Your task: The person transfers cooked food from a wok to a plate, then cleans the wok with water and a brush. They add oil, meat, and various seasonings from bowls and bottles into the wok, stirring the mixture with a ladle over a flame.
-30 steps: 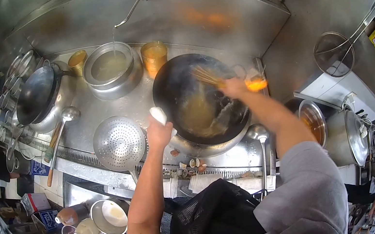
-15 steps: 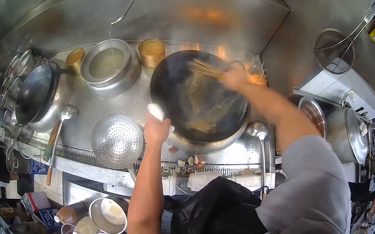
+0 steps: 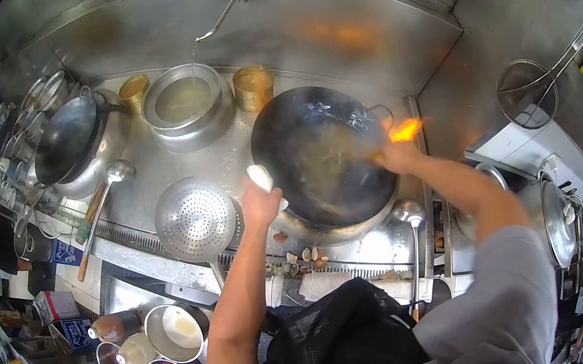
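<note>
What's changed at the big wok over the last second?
The right hand drew back from over the middle of the wok to its right rim; the bamboo brush it was scrubbing with is now too blurred to make out. A flame shows beside that rim. The left hand stays gripping the cloth-wrapped handle. The perforated strainer lies unmoved.

Left arm: bare, stretched forward and up from the lower middle of the view to the near-left rim of the wok [image 3: 321,154].
Left hand [image 3: 261,203]: fist closed around the white cloth-wrapped handle [image 3: 260,178] at that rim.
Right arm: grey sleeve to the elbow, bare forearm angled in towards the wok's right rim.
Right hand [image 3: 398,157]: at the right rim, blurred; its grip cannot be made out.
</note>
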A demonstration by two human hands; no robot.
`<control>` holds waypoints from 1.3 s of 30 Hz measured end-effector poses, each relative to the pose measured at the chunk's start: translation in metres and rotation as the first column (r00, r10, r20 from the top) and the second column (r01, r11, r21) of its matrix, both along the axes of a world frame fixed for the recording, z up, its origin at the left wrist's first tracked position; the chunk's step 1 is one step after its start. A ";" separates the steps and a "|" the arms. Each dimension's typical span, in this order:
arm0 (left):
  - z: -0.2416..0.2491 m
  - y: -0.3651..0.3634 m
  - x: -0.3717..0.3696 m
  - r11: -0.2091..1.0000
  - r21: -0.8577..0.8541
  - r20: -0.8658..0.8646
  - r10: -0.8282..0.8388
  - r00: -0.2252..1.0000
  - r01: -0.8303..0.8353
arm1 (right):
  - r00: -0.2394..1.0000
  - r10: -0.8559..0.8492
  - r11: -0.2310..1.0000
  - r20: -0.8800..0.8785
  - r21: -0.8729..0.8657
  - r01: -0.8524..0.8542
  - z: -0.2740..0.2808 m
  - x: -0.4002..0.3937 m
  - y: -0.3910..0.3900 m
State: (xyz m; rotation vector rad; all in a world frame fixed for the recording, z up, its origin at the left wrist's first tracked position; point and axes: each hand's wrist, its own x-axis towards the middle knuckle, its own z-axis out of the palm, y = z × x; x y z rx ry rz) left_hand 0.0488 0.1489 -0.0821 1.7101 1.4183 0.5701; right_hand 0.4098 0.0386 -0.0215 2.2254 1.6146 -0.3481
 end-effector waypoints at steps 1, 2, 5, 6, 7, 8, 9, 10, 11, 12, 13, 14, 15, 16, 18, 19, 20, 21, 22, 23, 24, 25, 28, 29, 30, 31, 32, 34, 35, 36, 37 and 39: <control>0.000 0.001 0.000 1.000 -0.021 -0.001 -0.003 1.000 0.003 | 0.996 -0.086 0.991 -0.028 0.097 0.088 -0.019 -0.003 0.036; -0.001 0.005 0.002 1.000 -0.030 -0.018 0.009 1.000 -0.010 | 0.984 -0.168 0.966 -0.064 0.190 0.177 -0.031 -0.019 0.065; 0.000 0.008 -0.007 1.000 -0.029 0.006 0.010 1.000 -0.010 | 0.909 -0.300 0.873 -0.291 0.299 0.384 -0.089 -0.087 0.056; -0.012 0.002 -0.013 1.000 0.006 0.018 0.009 1.000 -0.010 | 0.890 -0.286 0.891 -0.355 0.242 0.383 -0.102 -0.106 0.035; -0.009 0.001 -0.009 1.000 0.006 0.018 0.007 1.000 -0.008 | 0.897 -0.227 0.920 -0.380 0.219 0.326 -0.094 -0.118 0.010; -0.003 0.000 -0.005 1.000 0.005 -0.011 0.028 1.000 -0.028 | 0.908 -0.155 0.963 -0.390 0.144 0.227 -0.074 -0.114 -0.010; 0.003 -0.001 -0.002 0.999 0.005 -0.041 0.048 0.998 -0.048 | 0.940 -0.108 0.989 -0.323 0.059 0.133 -0.037 -0.109 -0.034; 0.009 0.000 -0.001 1.000 -0.010 -0.053 0.025 0.998 -0.026 | 0.965 -0.051 0.998 -0.259 -0.034 0.044 -0.011 -0.094 -0.056; 0.010 0.001 0.001 1.000 -0.009 -0.053 0.023 0.998 -0.024 | 0.995 -0.006 0.991 -0.101 -0.132 -0.007 -0.010 -0.046 -0.071; 0.011 0.003 0.001 1.000 -0.012 -0.067 0.005 0.998 -0.006 | 0.997 0.062 0.971 0.050 -0.232 -0.049 -0.009 -0.009 -0.068; 0.011 0.005 0.001 1.000 -0.014 -0.082 -0.013 0.997 0.012 | 0.990 0.084 0.990 0.117 -0.126 -0.069 0.041 -0.011 -0.057; 0.011 0.005 0.002 1.000 -0.011 -0.084 -0.007 0.996 0.006 | 0.983 0.029 0.997 0.179 -0.069 -0.016 0.018 0.036 -0.034; 0.010 0.005 0.002 1.000 -0.002 -0.091 -0.019 0.996 0.019 | 0.986 -0.050 0.996 0.156 0.086 0.037 0.034 0.032 0.000; 0.009 0.005 0.001 0.999 0.007 -0.098 -0.031 0.995 0.032 | 0.985 -0.110 0.980 0.136 0.183 0.084 0.007 0.038 0.034; 0.006 0.008 -0.002 0.998 -0.005 -0.098 -0.067 0.993 0.067 | 0.964 -0.264 0.929 -0.020 0.263 0.260 -0.057 -0.005 0.068; 0.006 0.010 -0.004 0.994 -0.020 -0.095 -0.109 0.990 0.107 | 0.932 -0.335 0.874 -0.139 0.324 0.362 -0.092 -0.040 0.066; 0.008 0.009 -0.005 0.994 -0.018 -0.097 -0.105 0.990 0.104 | 0.939 -0.272 0.879 -0.211 0.343 0.332 -0.099 -0.079 0.055; 0.011 0.008 -0.006 0.992 -0.016 -0.100 -0.124 0.987 0.123 | 0.955 -0.180 0.896 -0.236 0.361 0.258 -0.109 -0.102 0.046; 0.013 0.007 -0.008 0.990 -0.015 -0.103 -0.144 0.984 0.143 | 0.971 -0.086 0.898 -0.222 0.405 0.172 -0.108 -0.106 0.048; 0.015 0.010 -0.009 0.990 -0.013 -0.105 -0.140 0.985 0.139 | 0.979 0.009 0.891 -0.203 0.447 0.085 -0.106 -0.109 0.049; 0.016 0.015 -0.007 0.992 -0.023 -0.095 -0.126 0.987 0.125 | 0.980 0.007 0.890 -0.201 0.447 0.086 -0.094 -0.103 0.060; 0.016 0.017 -0.007 0.993 -0.034 -0.085 -0.113 0.990 0.110 | 0.944 -0.154 0.862 -0.291 0.428 0.273 -0.070 -0.091 0.082; 0.008 0.012 -0.011 0.994 -0.016 -0.062 -0.107 0.992 0.107 | 0.808 -0.334 0.673 -0.486 0.477 0.565 -0.118 -0.093 0.123; 0.007 0.009 -0.012 0.995 -0.008 -0.044 -0.101 0.994 0.101 | 0.732 -0.333 0.521 -0.594 0.531 0.668 -0.140 -0.103 0.136; 0.008 0.007 -0.011 0.995 -0.008 -0.042 -0.103 0.994 0.103 | 0.681 -0.209 0.582 -0.702 0.471 0.664 -0.144 -0.128 0.128; 0.009 0.005 -0.008 0.997 -0.038 -0.059 -0.076 0.995 0.074 | 0.601 -0.089 0.643 -0.794 0.415 0.643 -0.145 -0.152 0.106; 0.009 0.003 -0.007 0.997 -0.068 -0.077 -0.050 0.996 0.045 | 0.511 -0.116 0.779 -0.852 0.241 0.578 -0.103 -0.166 0.071; 0.003 0.005 -0.007 0.996 -0.050 -0.086 -0.073 0.994 0.069 | 0.547 -0.053 0.951 -0.835 0.125 0.282 -0.068 -0.149 0.006; 0.001 0.006 -0.005 0.995 -0.033 -0.097 -0.094 0.991 0.091 | 0.643 0.078 0.984 -0.762 0.163 0.074 -0.070 -0.109 -0.022; 0.003 0.006 -0.003 0.995 -0.034 -0.101 -0.101 0.990 0.098 | 0.718 0.061 0.996 -0.694 0.087 0.000 -0.058 -0.064 -0.048; 0.008 0.005 0.000 0.991 -0.056 -0.106 -0.124 0.987 0.119 | 0.785 0.054 0.998 -0.617 0.003 -0.066 -0.040 -0.027 -0.065; 0.009 0.006 0.005 0.986 -0.078 -0.114 -0.154 0.981 0.146 | 0.880 0.149 0.985 -0.452 -0.014 -0.174 0.011 0.019 -0.040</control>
